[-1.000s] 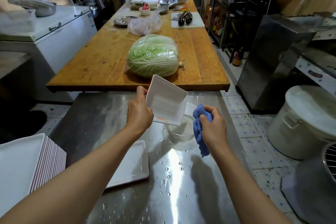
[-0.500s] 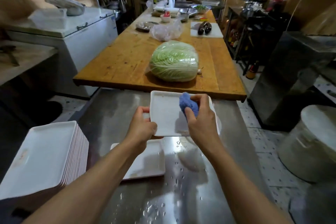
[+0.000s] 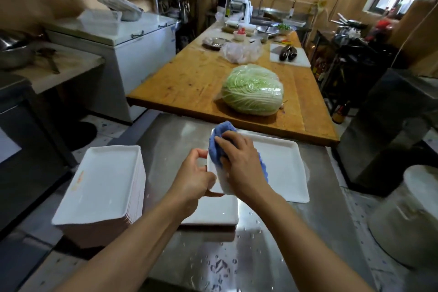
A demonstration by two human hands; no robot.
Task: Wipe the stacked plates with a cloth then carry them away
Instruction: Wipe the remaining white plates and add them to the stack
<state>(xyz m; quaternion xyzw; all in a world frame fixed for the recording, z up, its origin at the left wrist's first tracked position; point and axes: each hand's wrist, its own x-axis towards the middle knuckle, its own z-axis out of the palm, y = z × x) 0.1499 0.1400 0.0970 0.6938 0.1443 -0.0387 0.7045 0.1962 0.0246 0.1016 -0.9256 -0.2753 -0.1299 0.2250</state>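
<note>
Since earlier, cloth (image 3: 216, 143) under right hand (image 3: 239, 161) has shifted leftward across plate (image 3: 282, 168); left hand (image 3: 193, 176) pinches its wet edge—may slip.

Commercial kitchen. Indicated by: steel worktop (image 3: 272, 256), long wooden prep table (image 3: 189, 78) bearing wrapped cabbage (image 3: 252, 90), metal bowls (image 3: 265, 29), chest freezer (image 3: 142, 47), stacked white plates (image 3: 102, 185), rear sink (image 3: 282, 15).

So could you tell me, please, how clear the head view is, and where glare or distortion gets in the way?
Head view: the wide-angle lens bows the long wooden table and room edges; the far-left wall is smeared by blur; the wet steel counter throws pale glare; the right hand, blue cloth and white rectangular plate read fairly sharp.
</note>
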